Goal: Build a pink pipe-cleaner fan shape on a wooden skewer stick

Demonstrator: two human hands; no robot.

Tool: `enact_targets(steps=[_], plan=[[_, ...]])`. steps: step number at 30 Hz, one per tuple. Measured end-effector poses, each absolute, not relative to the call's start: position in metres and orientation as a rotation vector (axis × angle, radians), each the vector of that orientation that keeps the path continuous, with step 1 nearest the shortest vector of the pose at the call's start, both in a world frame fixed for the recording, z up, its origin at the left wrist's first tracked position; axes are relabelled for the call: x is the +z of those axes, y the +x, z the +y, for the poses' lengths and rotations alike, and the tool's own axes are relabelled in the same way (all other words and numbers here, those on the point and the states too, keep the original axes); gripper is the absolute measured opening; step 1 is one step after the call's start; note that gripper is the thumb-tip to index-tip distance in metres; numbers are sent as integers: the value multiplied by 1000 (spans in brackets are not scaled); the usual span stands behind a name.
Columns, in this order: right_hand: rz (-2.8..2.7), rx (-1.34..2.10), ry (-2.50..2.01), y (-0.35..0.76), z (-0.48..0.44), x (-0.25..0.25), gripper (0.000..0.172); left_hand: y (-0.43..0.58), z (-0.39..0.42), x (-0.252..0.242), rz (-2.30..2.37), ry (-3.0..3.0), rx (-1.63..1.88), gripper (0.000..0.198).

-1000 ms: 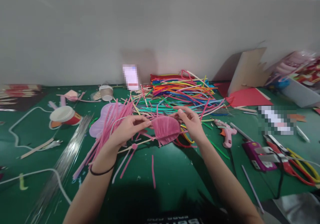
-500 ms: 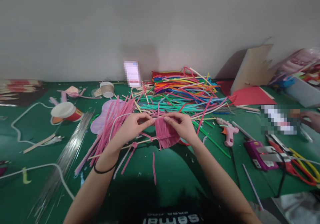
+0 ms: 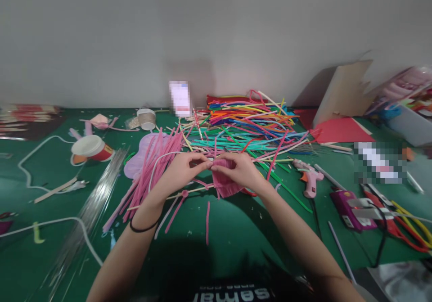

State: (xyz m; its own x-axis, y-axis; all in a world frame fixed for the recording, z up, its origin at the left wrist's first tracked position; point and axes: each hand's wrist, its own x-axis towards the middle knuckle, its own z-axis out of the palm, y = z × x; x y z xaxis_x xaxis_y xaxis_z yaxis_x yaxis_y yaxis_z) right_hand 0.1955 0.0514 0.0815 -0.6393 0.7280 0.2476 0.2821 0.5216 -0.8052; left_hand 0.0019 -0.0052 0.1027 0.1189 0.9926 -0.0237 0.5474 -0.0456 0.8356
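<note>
A pink panel made of pipe cleaners laid side by side [image 3: 225, 190] is held up over the table. My right hand [image 3: 240, 170] is closed on its upper part, thumb across the front, hiding much of it. My left hand [image 3: 187, 168] pinches at the panel's upper left corner, its fingertips meeting those of my right hand; exactly what lies between them is too small to tell. Below my left hand is a thin wooden stick [image 3: 175, 196] with pink pipe cleaners wound on it. One loose pink pipe cleaner [image 3: 207, 223] lies in front.
Bundled pink pipe cleaners [image 3: 158, 158] lie left, with a multicoloured heap [image 3: 249, 117] at the back. Clear thin rods [image 3: 101, 185] and a paper cup [image 3: 94, 149] are further left. To the right are a pink glue gun [image 3: 310, 178], a purple power block [image 3: 351, 209] and scissors [image 3: 401, 230].
My right hand has moved left along the panel's top, bringing its fingertips against those of my left hand. Another person's hand at the right edge has left the view.
</note>
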Motion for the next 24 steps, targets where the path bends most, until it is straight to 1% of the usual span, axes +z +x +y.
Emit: enact_targets(steps=[4,16,21,24], plan=[[-2168,1040,-811,195,54,82,17,0,-6,103,1484,1678,814,30],[-2109,1176,-880,199,61,83,20,-1,-5,102,1521,1611,781,18],[-2066,1218,-901,206,62,84,19,-1,-5,103,1530,1578,782,19],[-2094,1189,-872,205,62,88,25,-1,-5,103,1525,1584,797,21]])
